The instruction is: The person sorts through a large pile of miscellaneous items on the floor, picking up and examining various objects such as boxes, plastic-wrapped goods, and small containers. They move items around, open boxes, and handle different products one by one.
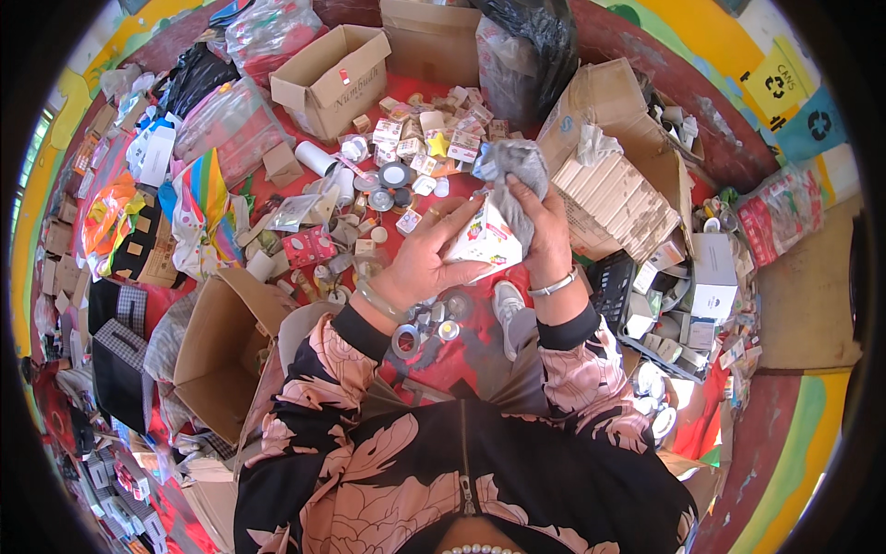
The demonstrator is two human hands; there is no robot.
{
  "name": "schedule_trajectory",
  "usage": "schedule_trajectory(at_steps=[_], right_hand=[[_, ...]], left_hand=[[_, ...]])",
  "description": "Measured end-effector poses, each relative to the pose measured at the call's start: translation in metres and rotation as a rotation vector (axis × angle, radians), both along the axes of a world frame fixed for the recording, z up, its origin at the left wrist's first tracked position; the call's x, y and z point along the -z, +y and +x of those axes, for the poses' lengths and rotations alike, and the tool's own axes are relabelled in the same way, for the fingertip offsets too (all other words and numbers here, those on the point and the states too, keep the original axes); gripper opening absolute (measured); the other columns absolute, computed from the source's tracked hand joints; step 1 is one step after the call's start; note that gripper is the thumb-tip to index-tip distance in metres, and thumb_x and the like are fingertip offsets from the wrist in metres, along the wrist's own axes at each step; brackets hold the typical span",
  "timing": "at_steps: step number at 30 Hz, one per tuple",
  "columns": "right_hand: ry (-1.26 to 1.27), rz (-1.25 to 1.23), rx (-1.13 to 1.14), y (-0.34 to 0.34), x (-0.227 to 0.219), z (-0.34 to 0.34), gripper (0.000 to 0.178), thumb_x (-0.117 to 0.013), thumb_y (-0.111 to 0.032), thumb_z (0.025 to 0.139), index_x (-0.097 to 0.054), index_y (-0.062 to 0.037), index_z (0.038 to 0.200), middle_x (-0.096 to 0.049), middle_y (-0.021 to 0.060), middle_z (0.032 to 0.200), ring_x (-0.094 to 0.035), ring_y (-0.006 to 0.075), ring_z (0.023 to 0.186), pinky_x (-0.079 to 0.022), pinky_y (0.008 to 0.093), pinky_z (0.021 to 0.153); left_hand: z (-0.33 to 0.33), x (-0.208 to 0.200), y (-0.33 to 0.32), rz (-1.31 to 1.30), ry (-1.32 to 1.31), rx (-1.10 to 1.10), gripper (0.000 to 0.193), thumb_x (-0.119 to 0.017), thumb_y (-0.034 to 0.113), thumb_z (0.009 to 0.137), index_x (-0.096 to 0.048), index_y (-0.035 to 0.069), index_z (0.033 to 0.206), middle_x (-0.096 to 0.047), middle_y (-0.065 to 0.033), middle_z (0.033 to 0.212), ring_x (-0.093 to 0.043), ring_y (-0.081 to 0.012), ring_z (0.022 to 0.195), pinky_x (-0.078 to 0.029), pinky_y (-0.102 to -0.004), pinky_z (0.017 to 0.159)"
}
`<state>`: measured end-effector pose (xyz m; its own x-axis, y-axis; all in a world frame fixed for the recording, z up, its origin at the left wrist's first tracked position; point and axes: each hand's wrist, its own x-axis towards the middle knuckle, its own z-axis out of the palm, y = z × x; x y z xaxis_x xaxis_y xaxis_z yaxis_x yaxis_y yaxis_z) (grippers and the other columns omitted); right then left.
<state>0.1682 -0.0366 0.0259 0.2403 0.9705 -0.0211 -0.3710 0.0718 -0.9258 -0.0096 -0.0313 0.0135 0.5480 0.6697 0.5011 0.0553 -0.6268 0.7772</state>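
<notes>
In front of my chest, my left hand (417,260) grips a small white box (486,236) with red and colourful prints, its thumb along the near edge. A crumpled grey cloth (520,168) is bunched in my right hand (548,236) and lies against the box's right side. The fingers behind the box and cloth are partly hidden. Beyond my hands, a pile of small printed boxes (413,148) spreads over the red floor, with a yellow star (437,145) among them. Round tins (395,174) lie left of the box.
An upright cardboard box (334,106) stands at the back. Another open carton (198,365) lies at my left. To the right are a large torn carton (614,208) and a black crate (613,288) with small boxes. A black plastic bag (531,42) stands at the back.
</notes>
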Motion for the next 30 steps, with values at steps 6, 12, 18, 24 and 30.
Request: schedule_trajectory(at_steps=[6,12,18,24,30], right_hand=[[0.257,-0.062,0.016,0.008,0.009,0.008,0.020,-0.057,-0.013,0.085,-0.058,-0.0007,0.101,-0.063,0.0074,0.087,-0.061,0.0165,0.072,-0.050,0.0274,0.062],[0.609,0.031,-0.045,0.021,0.023,0.024,0.041,-0.054,-0.036,0.087,-0.052,-0.0030,0.111,-0.060,0.0112,0.104,-0.060,0.0208,0.092,-0.050,0.0328,0.078],[-0.763,0.389,0.027,0.001,0.022,-0.020,0.045,-0.066,-0.017,0.074,-0.052,-0.0046,0.115,-0.054,0.0159,0.114,-0.054,0.0250,0.106,-0.044,0.0318,0.089],[-0.465,0.048,-0.003,0.014,0.027,-0.017,0.042,-0.062,-0.004,0.072,-0.053,-0.0045,0.113,-0.060,0.0112,0.099,-0.060,0.0217,0.090,-0.047,0.0281,0.080],[0.167,0.104,0.156,0.019,0.043,-0.017,0.024,-0.050,-0.002,0.085,-0.052,-0.0024,0.109,-0.059,0.0062,0.099,-0.058,0.0147,0.085,-0.047,0.0259,0.076]], left_hand=[[0.003,0.002,0.001,-0.039,-0.100,0.050,0.068,-0.072,0.027,0.072,-0.042,0.000,0.126,-0.046,-0.0152,0.118,-0.047,-0.0240,0.108,-0.039,-0.0314,0.090],[0.005,0.018,0.012,-0.234,-0.364,-0.057,0.065,-0.070,0.022,0.075,-0.040,-0.004,0.125,-0.049,-0.0137,0.117,-0.050,-0.0182,0.104,-0.041,-0.0294,0.087],[0.024,0.035,0.005,-0.766,-0.635,-0.096,0.048,-0.046,0.032,0.092,-0.040,-0.001,0.125,-0.053,-0.0083,0.115,-0.052,-0.0129,0.099,-0.045,-0.0297,0.082],[0.007,0.024,0.006,-1.021,-0.574,-0.001,0.050,-0.044,0.037,0.092,-0.036,0.004,0.129,-0.048,-0.0076,0.121,-0.050,-0.0173,0.109,-0.044,-0.0381,0.088],[0.012,0.006,0.006,-1.107,-0.796,0.133,0.048,-0.048,0.037,0.089,-0.042,0.002,0.123,-0.050,-0.0110,0.120,-0.050,-0.0228,0.109,-0.041,-0.0415,0.092]])
